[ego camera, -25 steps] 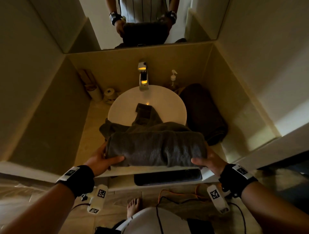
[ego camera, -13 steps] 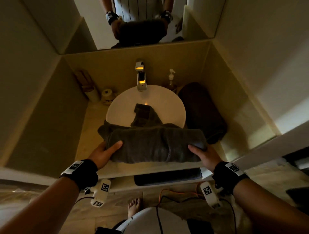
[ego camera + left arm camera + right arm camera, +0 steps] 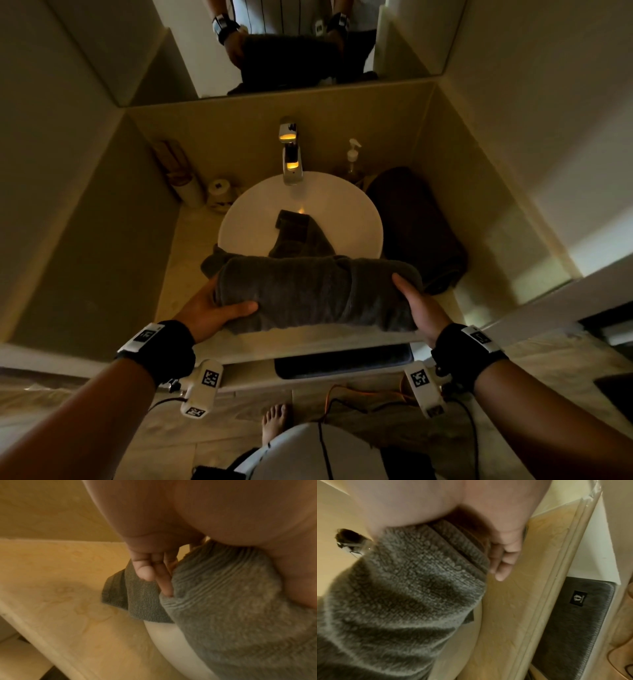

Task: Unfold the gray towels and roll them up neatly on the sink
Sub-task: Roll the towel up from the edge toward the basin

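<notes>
A thick gray towel roll lies crosswise on the counter's front, over the near rim of the white sink. Its loose tail trails into the basin. My left hand grips the roll's left end, thumb across the front and fingers behind it. At the other end my right hand cups the roll, its fingers curled at the edge of the towel. A second, darker rolled towel lies on the counter to the right of the basin.
A chrome faucet stands behind the basin, a soap pump bottle to its right and a paper roll at the back left. Walls close in on both sides. A dark mat lies on the floor below the counter edge.
The roll has shifted a little away from the counter's front edge toward the basin. My left thumb went up onto the roll and came back down across its front.
</notes>
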Demonstrator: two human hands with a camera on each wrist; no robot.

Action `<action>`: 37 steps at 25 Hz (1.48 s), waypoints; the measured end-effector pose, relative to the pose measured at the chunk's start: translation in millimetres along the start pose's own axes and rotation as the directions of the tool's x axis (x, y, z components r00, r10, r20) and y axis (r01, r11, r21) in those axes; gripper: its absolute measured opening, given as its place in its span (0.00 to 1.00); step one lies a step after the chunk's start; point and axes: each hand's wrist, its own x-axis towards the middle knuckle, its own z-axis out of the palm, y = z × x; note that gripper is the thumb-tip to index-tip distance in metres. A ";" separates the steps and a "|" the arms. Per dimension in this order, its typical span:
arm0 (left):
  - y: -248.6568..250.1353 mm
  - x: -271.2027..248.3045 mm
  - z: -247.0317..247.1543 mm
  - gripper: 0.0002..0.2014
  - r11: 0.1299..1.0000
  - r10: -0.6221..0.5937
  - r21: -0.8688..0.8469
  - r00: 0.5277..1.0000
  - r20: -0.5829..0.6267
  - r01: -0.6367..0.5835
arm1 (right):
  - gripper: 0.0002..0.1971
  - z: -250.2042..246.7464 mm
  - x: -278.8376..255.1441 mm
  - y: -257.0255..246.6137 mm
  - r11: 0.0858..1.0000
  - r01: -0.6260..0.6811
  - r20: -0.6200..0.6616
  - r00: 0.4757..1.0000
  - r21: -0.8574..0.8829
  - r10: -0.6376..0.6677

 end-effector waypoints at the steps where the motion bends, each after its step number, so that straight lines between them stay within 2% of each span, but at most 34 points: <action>1: 1.3 0.2 0.5 0.52 1.000 -0.025 -0.008 1.000 0.008 0.026 | 0.42 1.9 -0.8 -2.4 1.000 0.002 0.003 1.000 0.020 -0.002; 4: 0.6 3.5 3.0 0.49 0.995 -0.086 -0.049 0.996 0.030 0.087 | 0.50 2.2 0.0 -5.5 0.993 0.101 0.010 0.995 0.064 -0.102; 7: -3.7 9.9 1.1 0.51 0.964 -0.171 -0.196 0.984 0.052 0.178 | 0.55 -5.4 1.4 -7.4 0.978 0.205 0.151 0.966 0.039 -0.208; 9: -4.7 11.3 -2.4 0.52 0.928 -0.245 -0.270 0.967 0.073 0.255 | 0.60 -10.9 4.2 -8.1 0.957 0.280 0.258 0.933 -0.081 -0.251; 11: -5.2 14.9 -3.9 0.52 0.929 -0.278 -0.239 0.959 0.052 0.283 | 0.64 -14.2 7.5 -7.3 0.913 0.335 0.315 0.915 -0.235 -0.254; 14: -2.9 15.5 -1.0 0.56 0.959 -0.222 -0.179 0.975 0.000 0.219 | 0.63 -13.3 17.2 -7.7 0.894 0.324 0.292 0.927 -0.309 -0.235; 16: -0.9 14.3 2.8 0.59 0.966 -0.164 -0.205 0.986 -0.029 0.155 | 0.58 -7.8 19.3 -8.0 0.913 0.290 0.273 0.938 -0.286 -0.212; 18: -3.0 14.0 2.9 0.67 0.973 -0.110 -0.208 0.994 -0.026 0.102 | 0.54 -3.1 20.4 -4.9 0.940 0.249 0.254 0.949 -0.235 -0.188; 21: -8.6 14.9 -5.5 0.81 0.991 -0.074 -0.111 0.997 0.035 0.077 | 0.60 3.3 20.0 2.6 0.956 0.241 0.229 0.953 -0.169 -0.199; 23: -8.4 18.8 -8.8 0.83 0.989 -0.071 -0.123 0.996 0.061 0.078 | 0.61 7.3 18.4 3.4 0.969 0.223 0.208 0.958 -0.106 -0.198; 27: -6.9 26.1 -6.8 0.72 0.943 -0.058 -0.325 0.997 0.051 0.072 | 0.49 20.5 17.1 -1.3 0.984 0.177 0.177 0.969 0.005 -0.175; 30: -4.8 27.4 -6.2 0.61 0.896 -0.092 -0.435 0.996 0.020 0.091 | 0.56 28.6 11.7 -9.3 0.992 0.121 0.130 0.983 0.044 -0.126; 33: 4.8 28.2 -10.4 0.57 0.875 -0.098 -0.474 0.995 0.020 0.096 | 0.58 27.1 9.3 -17.6 0.993 0.107 0.145 0.983 0.043 -0.112; 37: 21.3 33.7 -16.0 0.56 0.875 -0.057 -0.481 0.998 0.032 0.065 | 0.55 21.1 6.4 -27.2 0.978 0.039 0.183 0.980 0.206 -0.078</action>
